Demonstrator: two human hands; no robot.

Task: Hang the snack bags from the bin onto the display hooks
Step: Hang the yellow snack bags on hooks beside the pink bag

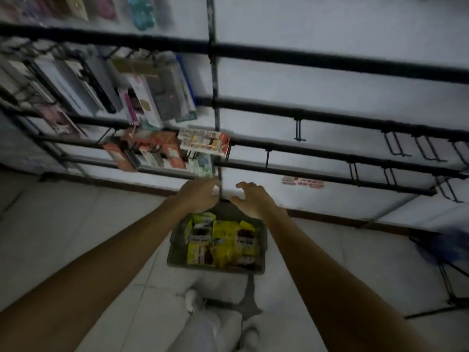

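Two bare hands hover over the far edge of a floor bin full of yellow snack bags, below a wall rack of display hooks.

Seen from above, both arms reach straight forward, hands side by side and close together. The snack bags (223,240) sit packed in the dark bin (175,250), below the hands and on the person's side of them, so either hand must drop and draw back to reach one; neither is clearly nearer. The right hand (250,199) is spread, fingers loosely bent, holding nothing. The left hand (200,193) shows its back, fingers curved down; blur hides whether it holds anything. Empty hooks (392,147) hang on black bars up and to the right, well apart from the bin.
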